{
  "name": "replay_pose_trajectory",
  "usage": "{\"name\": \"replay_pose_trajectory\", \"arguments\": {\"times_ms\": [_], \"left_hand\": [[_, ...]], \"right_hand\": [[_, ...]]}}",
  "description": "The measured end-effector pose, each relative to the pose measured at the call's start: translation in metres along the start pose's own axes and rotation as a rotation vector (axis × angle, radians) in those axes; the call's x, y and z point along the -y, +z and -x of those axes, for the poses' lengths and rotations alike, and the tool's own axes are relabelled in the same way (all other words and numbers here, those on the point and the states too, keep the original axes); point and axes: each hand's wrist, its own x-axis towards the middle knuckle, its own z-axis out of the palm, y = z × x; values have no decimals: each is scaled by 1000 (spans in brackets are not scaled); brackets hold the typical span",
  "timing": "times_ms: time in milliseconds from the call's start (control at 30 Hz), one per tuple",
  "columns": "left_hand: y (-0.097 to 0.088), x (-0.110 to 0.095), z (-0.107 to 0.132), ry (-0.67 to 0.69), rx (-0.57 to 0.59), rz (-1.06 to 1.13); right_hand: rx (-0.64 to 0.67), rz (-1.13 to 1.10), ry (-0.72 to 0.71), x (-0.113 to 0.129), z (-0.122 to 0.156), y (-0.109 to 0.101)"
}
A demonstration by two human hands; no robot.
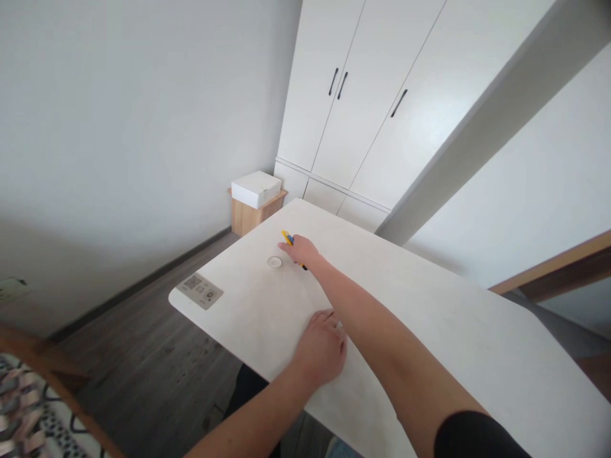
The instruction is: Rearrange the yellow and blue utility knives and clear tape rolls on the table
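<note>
My right hand (302,250) reaches across the white table (405,280) with its fingers closed around a yellow utility knife (287,237). A blue part shows near the knife's far end, and its dark other end sticks out below the hand. Just left of that hand, a small pale round thing (275,262), like a ring or a roll of tape, lies flat on the table. Nearer to me, my left hand (321,346) rests on the tabletop with curled fingers. A small whitish spot shows by its fingertips, too unclear to name.
A grey label with printed codes (200,291) is at the table's left corner. Beyond the table, a white box (256,188) sits on a wooden cabinet (245,217). A white wardrobe (353,95) stands behind. At lower left is a patterned cloth (33,407) by a wooden edge.
</note>
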Motion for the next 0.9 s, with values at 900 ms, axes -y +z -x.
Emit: {"name": "replay_pose_trajectory", "arguments": {"times_ms": [900], "left_hand": [[5,7,-1,9,26,40]], "right_hand": [[-321,-81,268,-62,-50,22]]}}
